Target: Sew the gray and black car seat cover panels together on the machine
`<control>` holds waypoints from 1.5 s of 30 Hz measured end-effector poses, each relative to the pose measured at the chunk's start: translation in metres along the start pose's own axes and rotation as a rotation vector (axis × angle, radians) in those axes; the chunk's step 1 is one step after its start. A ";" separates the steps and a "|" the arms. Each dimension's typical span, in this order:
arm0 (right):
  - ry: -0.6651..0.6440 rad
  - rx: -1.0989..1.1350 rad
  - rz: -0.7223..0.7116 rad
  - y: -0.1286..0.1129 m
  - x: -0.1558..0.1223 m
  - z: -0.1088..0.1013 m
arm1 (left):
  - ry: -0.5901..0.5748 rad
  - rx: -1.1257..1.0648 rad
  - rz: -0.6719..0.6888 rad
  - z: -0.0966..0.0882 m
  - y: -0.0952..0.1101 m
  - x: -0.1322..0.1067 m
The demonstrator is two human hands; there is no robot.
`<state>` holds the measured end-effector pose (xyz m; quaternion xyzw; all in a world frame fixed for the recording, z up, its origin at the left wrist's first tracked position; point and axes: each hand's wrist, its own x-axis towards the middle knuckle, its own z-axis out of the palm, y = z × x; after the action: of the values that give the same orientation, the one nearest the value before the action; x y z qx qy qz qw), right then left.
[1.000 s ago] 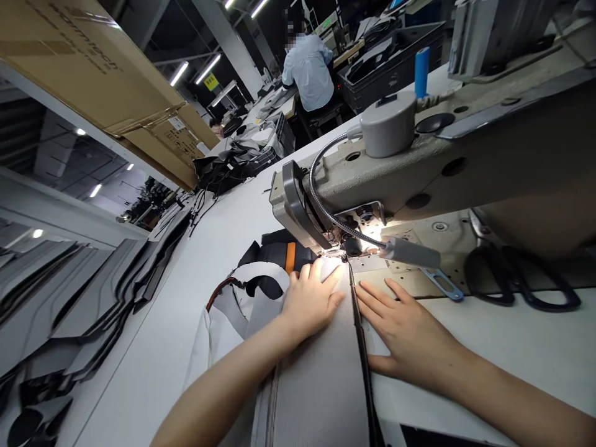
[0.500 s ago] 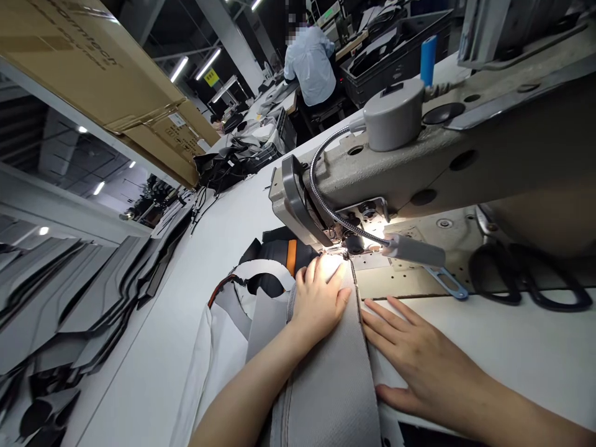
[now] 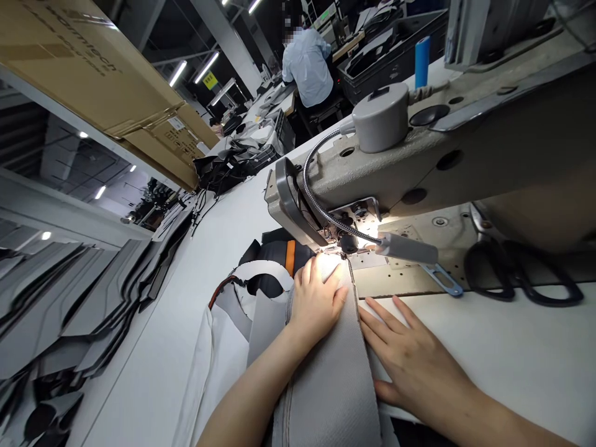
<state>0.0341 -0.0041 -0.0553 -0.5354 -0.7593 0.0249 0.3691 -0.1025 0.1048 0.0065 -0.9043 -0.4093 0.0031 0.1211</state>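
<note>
A strip of grey fabric (image 3: 333, 379) runs from the table's near edge up to the needle area of the sewing machine (image 3: 419, 161). My left hand (image 3: 316, 301) lies on top of the fabric just before the needle, fingers together and pressed flat. My right hand (image 3: 410, 357) rests flat on the table and a white layer along the fabric's right edge, fingers stretched out. A black, orange and white sewn piece (image 3: 274, 257) lies beyond my left hand. The machine's small lamp (image 3: 405, 248) lights the needle spot.
Black scissors (image 3: 516, 273) lie on the machine bed at right. Stacks of grey cut panels (image 3: 69, 310) fill the left side. Cardboard boxes (image 3: 102, 81) sit on a shelf above. A person in a light shirt (image 3: 307, 65) works far back, beside dark bins (image 3: 395, 56).
The fabric has fed forward toward the needle, and both hands have shifted slightly with it. The camera view has swayed a little.
</note>
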 end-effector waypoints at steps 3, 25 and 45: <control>0.004 0.012 -0.002 -0.001 -0.001 -0.002 | 0.003 0.020 0.011 0.001 0.001 0.000; 0.093 0.140 -0.164 -0.006 -0.001 -0.006 | 0.168 -0.284 0.072 0.023 -0.018 0.033; 0.331 0.189 -0.412 -0.058 -0.021 0.015 | -0.433 -0.310 0.067 -0.037 -0.015 -0.016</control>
<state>-0.0179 -0.0405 -0.0524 -0.3296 -0.7759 -0.0679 0.5337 -0.1202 0.0946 0.0444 -0.9033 -0.3912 0.1378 -0.1095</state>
